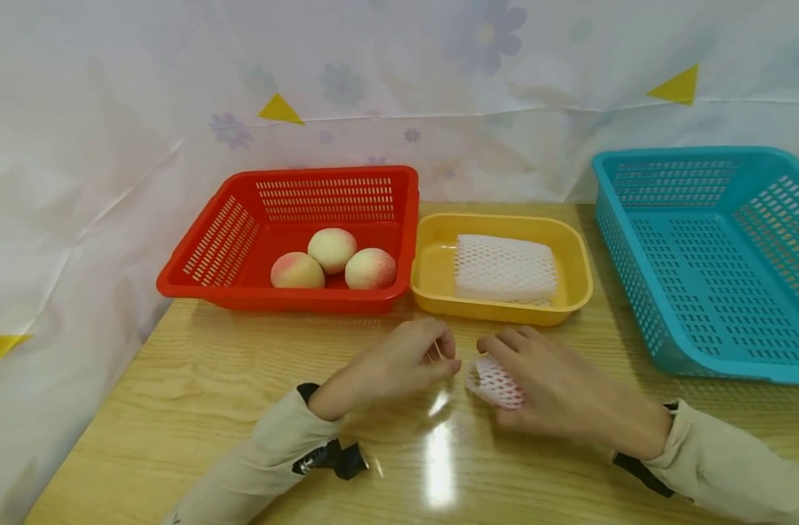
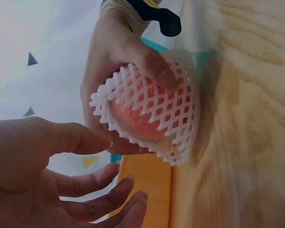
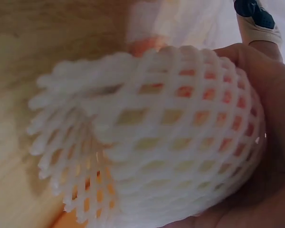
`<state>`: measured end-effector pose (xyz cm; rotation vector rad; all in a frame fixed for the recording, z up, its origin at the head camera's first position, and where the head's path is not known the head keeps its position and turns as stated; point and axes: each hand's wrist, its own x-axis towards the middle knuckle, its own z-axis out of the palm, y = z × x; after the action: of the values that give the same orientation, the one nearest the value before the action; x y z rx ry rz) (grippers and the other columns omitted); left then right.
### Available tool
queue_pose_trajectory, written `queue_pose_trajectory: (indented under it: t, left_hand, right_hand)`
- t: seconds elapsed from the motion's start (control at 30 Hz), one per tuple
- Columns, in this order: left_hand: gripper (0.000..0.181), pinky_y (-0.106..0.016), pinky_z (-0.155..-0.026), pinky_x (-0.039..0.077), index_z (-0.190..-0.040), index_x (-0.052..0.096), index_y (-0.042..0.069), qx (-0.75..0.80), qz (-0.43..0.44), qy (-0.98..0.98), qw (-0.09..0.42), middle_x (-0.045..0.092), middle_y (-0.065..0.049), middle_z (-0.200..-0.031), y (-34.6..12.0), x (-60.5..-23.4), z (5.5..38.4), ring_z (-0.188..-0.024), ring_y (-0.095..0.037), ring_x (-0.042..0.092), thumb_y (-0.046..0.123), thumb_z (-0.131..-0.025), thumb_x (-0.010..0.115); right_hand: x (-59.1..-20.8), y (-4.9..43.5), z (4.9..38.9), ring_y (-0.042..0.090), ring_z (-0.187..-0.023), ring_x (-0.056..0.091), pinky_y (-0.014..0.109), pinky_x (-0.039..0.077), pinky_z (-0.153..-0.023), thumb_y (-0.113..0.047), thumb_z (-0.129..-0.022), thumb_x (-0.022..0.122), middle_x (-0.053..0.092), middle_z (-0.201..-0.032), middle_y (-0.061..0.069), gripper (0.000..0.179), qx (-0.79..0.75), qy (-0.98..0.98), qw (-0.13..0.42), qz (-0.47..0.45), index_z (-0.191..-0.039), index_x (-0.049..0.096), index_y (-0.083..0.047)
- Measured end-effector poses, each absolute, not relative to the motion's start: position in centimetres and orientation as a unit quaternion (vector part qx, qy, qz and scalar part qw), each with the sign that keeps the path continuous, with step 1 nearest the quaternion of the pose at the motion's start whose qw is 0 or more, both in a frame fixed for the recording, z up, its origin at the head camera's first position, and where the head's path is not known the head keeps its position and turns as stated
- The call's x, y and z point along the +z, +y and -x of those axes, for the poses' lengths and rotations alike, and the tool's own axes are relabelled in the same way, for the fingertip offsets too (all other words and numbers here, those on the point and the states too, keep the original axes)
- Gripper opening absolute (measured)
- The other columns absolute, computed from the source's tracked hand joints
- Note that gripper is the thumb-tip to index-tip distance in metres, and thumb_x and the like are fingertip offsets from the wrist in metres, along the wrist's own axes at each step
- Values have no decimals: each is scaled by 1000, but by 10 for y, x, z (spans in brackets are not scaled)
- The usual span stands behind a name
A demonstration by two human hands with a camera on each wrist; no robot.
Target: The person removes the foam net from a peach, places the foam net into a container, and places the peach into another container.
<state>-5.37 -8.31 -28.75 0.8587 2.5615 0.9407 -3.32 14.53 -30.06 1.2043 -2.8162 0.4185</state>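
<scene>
My right hand [image 1: 557,386] grips a peach [image 2: 137,116] wrapped in a white foam net sleeve [image 3: 180,137], low over the table in front of the yellow tray. The net's open end hangs loose past the fruit. Beside it my left hand [image 1: 406,357] holds nothing, its fingers relaxed and apart from the net. In the left wrist view the left thumb and fingertips point toward the net. Three bare peaches [image 1: 332,250] lie in the red basket [image 1: 288,299]. More white foam net sleeves [image 1: 504,268] lie flat in the yellow tray [image 1: 432,295].
A large blue basket [image 1: 655,321] stands on the right, with bare mesh floor showing. The red basket and yellow tray stand side by side at the back of the wooden table [image 1: 242,364]. Behind them hangs a pale floral sheet [image 1: 373,73] with yellow triangles.
</scene>
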Motion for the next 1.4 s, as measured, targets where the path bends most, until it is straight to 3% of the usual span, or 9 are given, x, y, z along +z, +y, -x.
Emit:
queue_pose_trajectory:
  t: [0.13, 0.3, 0.43, 0.63, 0.8, 0.97, 1.13, 1.4]
  left_hand:
    - [7, -22, -72, 47, -90, 60, 8, 327, -312, 880, 149, 59, 0, -86, -81, -295, 56, -85, -19, 58, 14, -91, 64]
    - [8, -22, -76, 48, -92, 62, 7, 326, -325, 873, 159, 61, -2, -90, -79, -300, 56, -87, -17, 58, 15, -91, 64]
    - [11, -22, -79, 48, -92, 63, 9, 329, -323, 869, 179, 62, 2, -89, -77, -302, 55, -86, -11, 59, 19, -92, 64]
    - [9, -20, -80, 50, -96, 67, 7, 372, -320, 850, 194, 66, 2, -91, -74, -306, 55, -85, -4, 60, 14, -90, 67]
    - [31, -20, -81, 51, -113, 62, -2, 431, -303, 824, 210, 66, -8, -105, -72, -314, 54, -91, -10, 64, 8, -85, 71]
    - [48, -20, -87, 49, -126, 56, -6, 460, -289, 810, 220, 64, -14, -116, -67, -320, 54, -101, -17, 64, 4, -81, 72]
    - [59, -19, -91, 47, -130, 52, -5, 459, -311, 808, 199, 63, -14, -118, -58, -325, 56, -106, -16, 61, 7, -76, 75]
    - [76, -20, -95, 42, -136, 48, -2, 387, -326, 851, 143, 62, -10, -122, -42, -328, 57, -109, -14, 57, 9, -68, 79]
  right_hand:
    - [-307, 148, 34, 30, -111, 55, 50, 47, -92, -42, -69, 82, 59, -122, 11, 77, 159, -910, 11, -383, -130, 52, -4]
    - [-302, 159, 34, 33, -130, 41, 56, 36, -102, -61, -52, 84, 43, -144, 10, 118, 194, -906, -34, -375, -147, 35, -12]
    - [-298, 174, 31, 34, -132, 37, 58, 34, -102, -61, -46, 85, 38, -148, 11, 127, 204, -906, -25, -370, -151, 29, -16]
    - [-298, 195, 25, 35, -127, 44, 60, 41, -94, -51, -49, 90, 44, -143, 10, 119, 223, -911, -18, -345, -149, 33, -18]
    - [-300, 206, 25, 37, -127, 45, 62, 40, -93, -49, -55, 89, 46, -142, 7, 111, 233, -920, -48, -311, -148, 34, -26]
    - [-308, 207, 26, 41, -122, 48, 64, 40, -92, -43, -61, 88, 49, -139, 15, 106, 232, -916, -42, -325, -148, 34, -16]
    - [-316, 208, 29, 41, -118, 51, 62, 42, -90, -36, -61, 90, 52, -134, 18, 104, 225, -909, -12, -350, -146, 36, -10]
    - [-320, 203, 32, 36, -111, 57, 57, 48, -86, -20, -60, 92, 57, -128, 15, 104, 223, -899, 23, -375, -147, 36, -13]
